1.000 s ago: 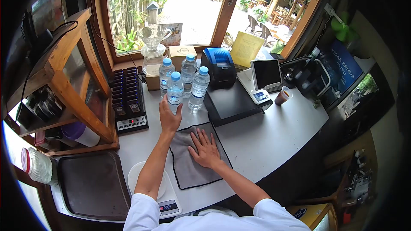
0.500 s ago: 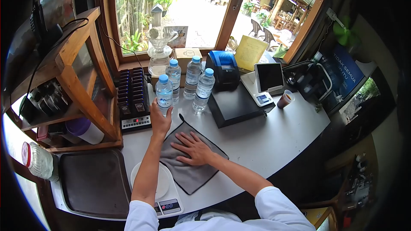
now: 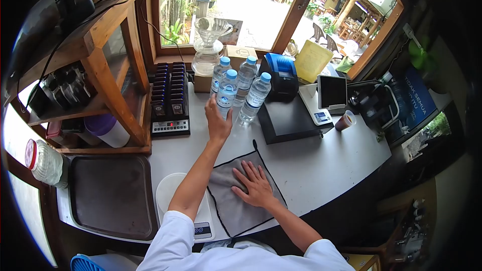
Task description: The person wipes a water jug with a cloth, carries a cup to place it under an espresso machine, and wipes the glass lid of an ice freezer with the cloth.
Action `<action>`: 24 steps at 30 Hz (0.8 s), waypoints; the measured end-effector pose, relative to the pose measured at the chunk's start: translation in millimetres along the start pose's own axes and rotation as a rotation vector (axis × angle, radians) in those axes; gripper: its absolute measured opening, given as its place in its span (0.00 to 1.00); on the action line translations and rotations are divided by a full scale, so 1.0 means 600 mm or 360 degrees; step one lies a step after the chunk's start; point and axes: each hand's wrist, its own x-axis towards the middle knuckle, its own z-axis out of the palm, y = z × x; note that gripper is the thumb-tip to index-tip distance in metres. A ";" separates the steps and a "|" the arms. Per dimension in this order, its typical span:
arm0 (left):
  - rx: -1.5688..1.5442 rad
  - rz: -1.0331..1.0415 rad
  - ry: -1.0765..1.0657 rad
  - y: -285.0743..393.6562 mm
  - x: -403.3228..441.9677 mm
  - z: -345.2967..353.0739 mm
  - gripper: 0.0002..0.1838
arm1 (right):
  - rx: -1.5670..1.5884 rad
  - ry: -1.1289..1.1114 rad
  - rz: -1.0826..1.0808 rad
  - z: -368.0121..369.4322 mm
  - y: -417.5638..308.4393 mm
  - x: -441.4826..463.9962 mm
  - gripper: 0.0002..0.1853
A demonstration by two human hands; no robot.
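My left hand (image 3: 218,123) is closed around the lower part of a clear water bottle (image 3: 228,92) with a light blue cap. The bottle stands upright at the front of a group, with several others close about it, including one bottle (image 3: 256,98) to its right. My right hand (image 3: 253,185) lies flat with fingers spread on a grey cloth (image 3: 241,216) with dark edging. The cloth is spread on the white counter. Beneath my left forearm, a white kitchen scale (image 3: 170,195) is partly hidden.
A dark brown tray (image 3: 111,195) lies at the left, beside a wooden shelf (image 3: 95,85). Behind are a numbered pager rack (image 3: 170,128) and a glass dripper (image 3: 212,30). A blue-topped printer (image 3: 278,78), black cash drawer (image 3: 291,120), tablet (image 3: 332,92) and drink cup (image 3: 345,120) stand right.
My left hand has shifted the bottle rightward, closer in among the other bottles. Under my right hand, the cloth has slid and turned a little to the right. The camera view has also shifted.
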 end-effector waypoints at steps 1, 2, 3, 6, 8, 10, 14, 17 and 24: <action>0.0076 0.0076 0.0011 0.024 -0.011 0.000 0.38 | -0.0009 0.0020 0.0068 0.002 0.005 -0.006 0.36; 0.0152 0.0156 0.0023 0.046 -0.027 -0.003 0.38 | -0.0017 0.0045 0.0137 0.005 0.007 -0.008 0.36; 0.0230 0.0238 0.0031 0.062 -0.033 0.000 0.38 | -0.0017 0.0070 0.0208 0.008 0.007 -0.007 0.36; -0.0178 0.0160 -0.0184 0.101 -0.017 0.045 0.40 | -0.0086 0.0104 0.0250 0.012 -0.001 -0.005 0.36; -0.0284 -0.0065 -0.0179 0.105 -0.008 0.084 0.43 | -0.0055 0.0078 0.0257 0.010 -0.001 -0.005 0.36; -0.0312 -0.0113 -0.0271 0.105 0.003 0.104 0.45 | -0.0020 0.0078 0.0251 0.013 0.001 -0.006 0.36; -0.0284 -0.0193 -0.0408 0.089 0.011 0.119 0.43 | -0.0019 0.0047 0.0269 0.007 0.001 -0.005 0.39; -0.0280 -0.0148 -0.0453 0.089 0.006 0.102 0.41 | 0.0020 0.0047 0.0306 0.008 0.007 0.007 0.42; -0.0443 -0.0152 -0.0451 0.127 -0.006 -0.020 0.40 | 0.0121 0.0094 0.0336 0.027 0.046 0.123 0.45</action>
